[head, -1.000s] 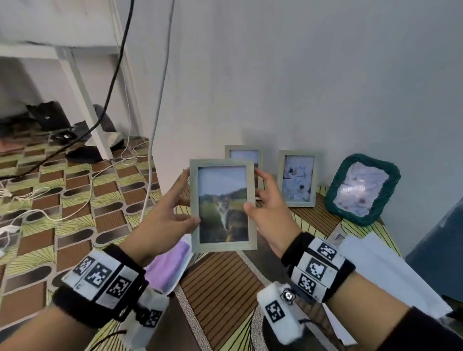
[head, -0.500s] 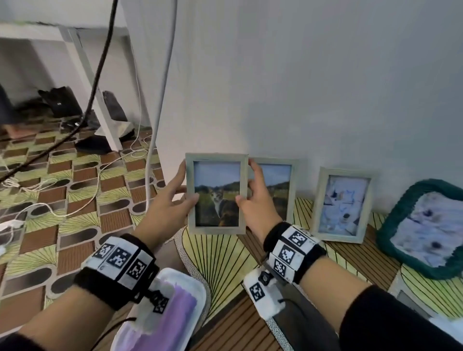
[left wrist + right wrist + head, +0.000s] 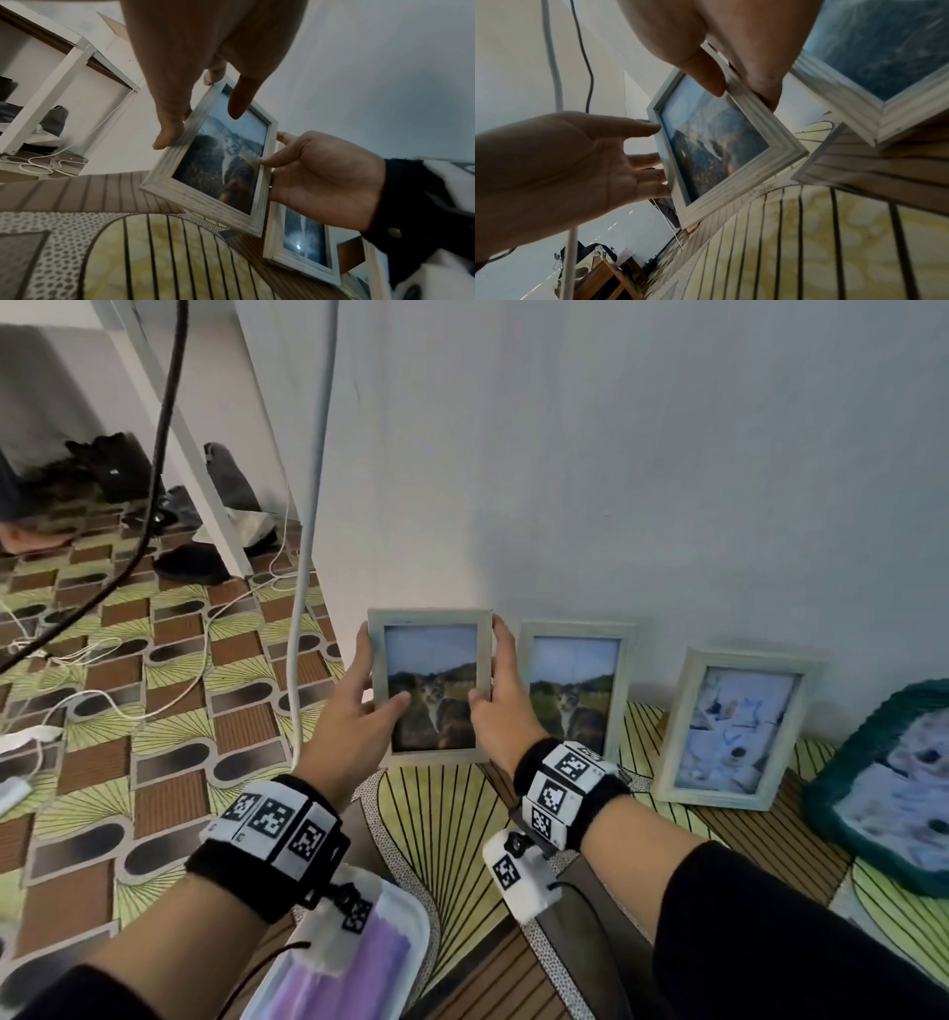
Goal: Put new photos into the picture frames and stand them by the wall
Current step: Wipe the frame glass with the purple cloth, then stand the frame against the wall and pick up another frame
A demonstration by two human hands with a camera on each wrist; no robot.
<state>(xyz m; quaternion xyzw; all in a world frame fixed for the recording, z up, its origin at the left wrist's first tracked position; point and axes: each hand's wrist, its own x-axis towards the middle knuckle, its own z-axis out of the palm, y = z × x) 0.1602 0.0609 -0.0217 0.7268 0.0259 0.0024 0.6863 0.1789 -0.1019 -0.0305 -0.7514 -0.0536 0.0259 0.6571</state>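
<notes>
A pale wooden frame (image 3: 430,685) with a cat photo is upright between both hands, close to the white wall. My left hand (image 3: 374,675) grips its left edge, thumb on the glass, fingers behind. On the other edge my right hand (image 3: 489,662) holds on the same way. The wrist views show the frame (image 3: 218,162) (image 3: 718,146) tilted, its lower edge just over the patterned mat; contact cannot be told. A second cat-photo frame (image 3: 572,685) leans on the wall just right of it. Further right stand a third pale frame (image 3: 734,726) and a green-rimmed frame (image 3: 883,788).
A white cable (image 3: 308,531) hangs just left of the held frame, a black cable (image 3: 164,428) further left. A white tray (image 3: 405,916) with purple cloth lies under my left wrist. A white table leg (image 3: 200,469), bags and loose cords occupy the floor at left.
Both hands have carried the cat frame forward and down to the wall, to the left of the other cat frame. The grip is unchanged.
</notes>
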